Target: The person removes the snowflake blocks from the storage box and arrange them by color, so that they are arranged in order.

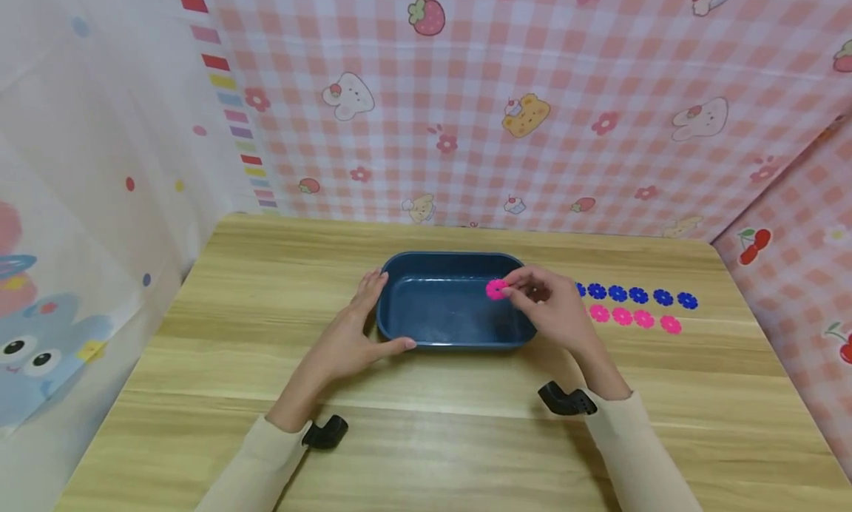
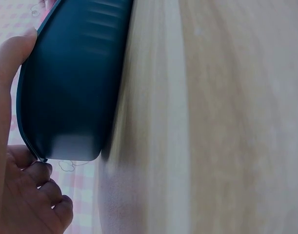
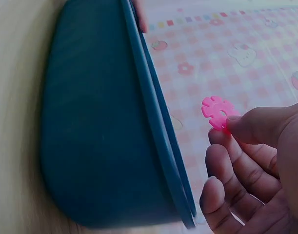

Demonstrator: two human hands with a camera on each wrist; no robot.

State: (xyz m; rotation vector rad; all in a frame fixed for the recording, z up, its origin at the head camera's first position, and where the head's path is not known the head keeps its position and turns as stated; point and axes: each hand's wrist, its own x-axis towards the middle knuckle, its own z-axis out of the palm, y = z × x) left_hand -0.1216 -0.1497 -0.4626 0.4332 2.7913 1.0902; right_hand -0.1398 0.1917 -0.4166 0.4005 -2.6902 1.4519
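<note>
A dark blue rectangular tray (image 1: 459,345) with rounded corners sits on the wooden table, its inside bare in the head view. My left hand (image 1: 349,338) holds its left end, thumb at the near rim and fingers at the far left side. Between thumb and forefinger, my right hand (image 1: 558,308) pinches a pink flower-shaped plastic disc (image 1: 495,289), held over the tray's right part. The right wrist view shows the disc (image 3: 218,111) notched, with a hole in its middle, above the level of the tray's rim; the other fingers are bent below it.
Right of the tray lie a row of several blue flower discs (image 1: 638,295) and, nearer, a row of several pink ones (image 1: 622,317). My right hand partly covers the rows' left ends. Patterned cloths (image 1: 479,105) stand behind the table (image 1: 426,453) and at both sides.
</note>
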